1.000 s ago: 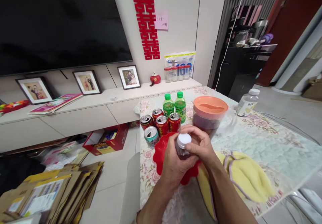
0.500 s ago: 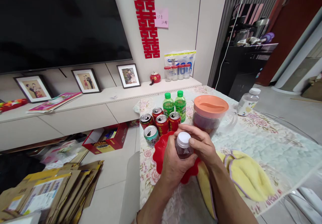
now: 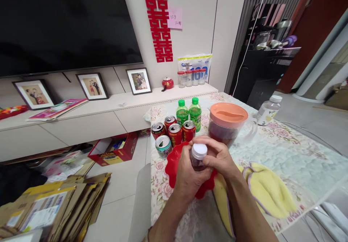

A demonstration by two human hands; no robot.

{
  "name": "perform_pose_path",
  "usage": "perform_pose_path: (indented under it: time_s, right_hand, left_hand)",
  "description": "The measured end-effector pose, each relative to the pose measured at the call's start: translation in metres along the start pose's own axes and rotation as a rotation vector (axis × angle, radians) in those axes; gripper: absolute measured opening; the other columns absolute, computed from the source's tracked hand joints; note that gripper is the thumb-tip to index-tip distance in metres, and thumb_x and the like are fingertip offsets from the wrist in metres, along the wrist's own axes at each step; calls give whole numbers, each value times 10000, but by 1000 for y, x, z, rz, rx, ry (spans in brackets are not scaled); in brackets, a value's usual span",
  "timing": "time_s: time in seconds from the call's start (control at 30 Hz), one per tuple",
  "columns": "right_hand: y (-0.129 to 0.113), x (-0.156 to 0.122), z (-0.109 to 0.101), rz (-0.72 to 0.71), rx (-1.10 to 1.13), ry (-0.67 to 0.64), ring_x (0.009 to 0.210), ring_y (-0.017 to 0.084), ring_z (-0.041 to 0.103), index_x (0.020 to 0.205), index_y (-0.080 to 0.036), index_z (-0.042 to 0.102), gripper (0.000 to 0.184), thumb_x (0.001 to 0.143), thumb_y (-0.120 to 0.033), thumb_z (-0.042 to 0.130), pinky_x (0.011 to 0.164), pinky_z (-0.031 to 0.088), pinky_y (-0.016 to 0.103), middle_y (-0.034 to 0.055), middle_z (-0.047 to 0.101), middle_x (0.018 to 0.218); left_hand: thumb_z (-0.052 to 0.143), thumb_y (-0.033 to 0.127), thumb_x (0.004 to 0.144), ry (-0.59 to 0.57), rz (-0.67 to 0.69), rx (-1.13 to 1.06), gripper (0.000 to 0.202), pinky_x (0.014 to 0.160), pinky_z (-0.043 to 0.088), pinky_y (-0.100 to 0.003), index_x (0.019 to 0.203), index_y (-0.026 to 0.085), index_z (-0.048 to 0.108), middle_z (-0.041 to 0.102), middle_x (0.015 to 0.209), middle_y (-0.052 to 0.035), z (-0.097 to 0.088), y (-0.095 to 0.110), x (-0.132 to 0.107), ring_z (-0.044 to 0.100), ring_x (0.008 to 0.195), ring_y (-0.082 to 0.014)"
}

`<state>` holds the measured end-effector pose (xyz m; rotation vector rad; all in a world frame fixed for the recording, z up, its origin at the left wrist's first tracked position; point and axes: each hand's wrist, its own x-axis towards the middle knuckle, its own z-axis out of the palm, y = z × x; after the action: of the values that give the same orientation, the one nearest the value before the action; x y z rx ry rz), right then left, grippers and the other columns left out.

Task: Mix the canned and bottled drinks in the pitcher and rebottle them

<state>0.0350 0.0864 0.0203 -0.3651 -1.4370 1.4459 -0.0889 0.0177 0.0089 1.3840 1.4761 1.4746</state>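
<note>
A small clear bottle [image 3: 198,162] with a white cap [image 3: 199,150] and dark reddish liquid stands upright between my hands. My left hand [image 3: 187,176] wraps round its body from the left. From the right, my right hand [image 3: 219,158] curls about the bottle near the cap, thumb and fingers against it. Under both hands lies a red scalloped bowl [image 3: 171,166], partly hidden by them. Just behind is a clear pitcher [image 3: 224,131] of dark liquid, closed with an orange lid [image 3: 228,112]. A yellow cloth [image 3: 269,187] lies right of my right forearm.
Several opened drink cans [image 3: 174,135] and two green bottles [image 3: 195,114] stand behind the bowl. A white-capped bottle [image 3: 268,111] is at the table's far right edge. A grey chair [image 3: 140,205] adjoins the left edge. Flattened cardboard [image 3: 67,202] and a red box [image 3: 116,149] lie on the floor.
Little differs. My right hand's fingers have shifted slightly lower and closer round the bottle's cap; the bottle stays in the same place.
</note>
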Motion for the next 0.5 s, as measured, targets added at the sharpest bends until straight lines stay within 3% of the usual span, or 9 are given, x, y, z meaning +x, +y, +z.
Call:
perform_pose_path:
  time_s: [0.07,0.17,0.33,0.5]
  right_hand:
    - [-2,0,1,-21,-17,29,1097,276,682,1037,-267,869,443,639,-407,1003,991,549,383,80,767,1092]
    - [-2,-2,4,-4,1,54,1034,263,718,1127,-271,849,460,701,-394,973,949,575,389,83,782,1093]
    - [-2,-4,0,-59,70,122,1061,271,756,1282,-305,776,533,809,-534,870,931,606,407,90,802,1187]
    - [-7,-4,-4,-70,-15,90,1084,254,754,1238,-330,799,400,852,-411,865,946,598,380,68,808,1196]
  left_hand:
    - [799,281,686,-8,-9,-4,509,757,589,-377,1127,222,552,729,1077,-88,1,-1,0,737,942,-285]
    - [809,305,680,-7,-5,-29,534,768,590,-381,1139,228,549,733,1084,-89,2,-2,0,736,947,-284]
    - [817,263,639,-9,-6,-41,592,824,591,-402,1178,227,574,740,1103,-75,0,5,0,725,934,-265]
    - [831,254,620,2,2,-35,597,811,592,-409,1165,222,588,749,1090,-78,-1,7,1,729,926,-274]
